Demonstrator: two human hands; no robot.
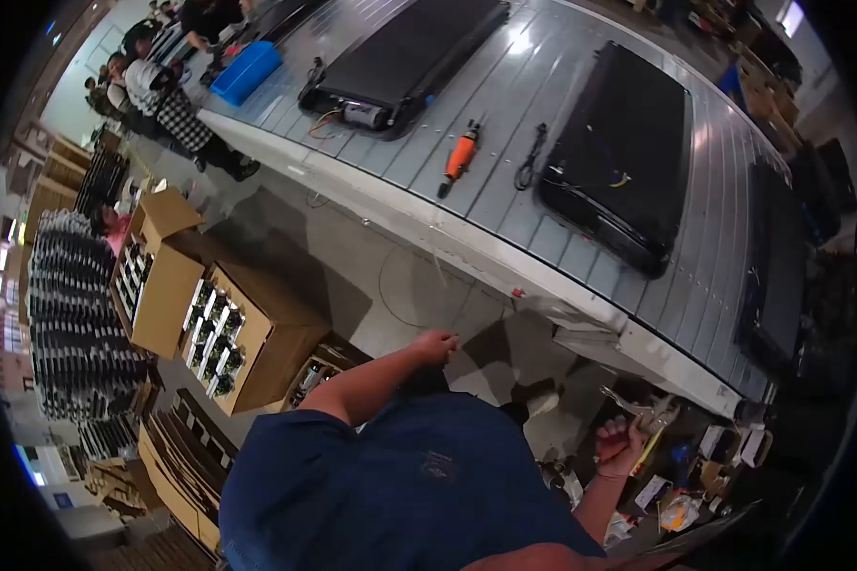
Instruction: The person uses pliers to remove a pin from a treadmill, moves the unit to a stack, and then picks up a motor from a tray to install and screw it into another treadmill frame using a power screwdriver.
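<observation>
My left hand (435, 348) is over the floor in front of the conveyor, its fingers curled together and nothing visible in them. At the lower right, my right hand (620, 447) has its fingers curled inward; what they hold, if anything, I cannot make out. Close beside it are a shiny metallic piece (659, 415) and a yellow strip (648, 451). On the roller conveyor (505, 143) lie an orange power screwdriver (461, 157), a coiled black cable (531, 158) and a black panel-like unit (624, 143). A second black unit (409, 57) shows a silver cylindrical motor (365, 115).
Open cardboard boxes (267, 324) of packed parts stand left, near a tall stack of dark frames (81, 314). A blue bin (247, 73) sits at the conveyor's far end, near several people (176, 100). Small boxes and bags (681, 509) crowd the lower right.
</observation>
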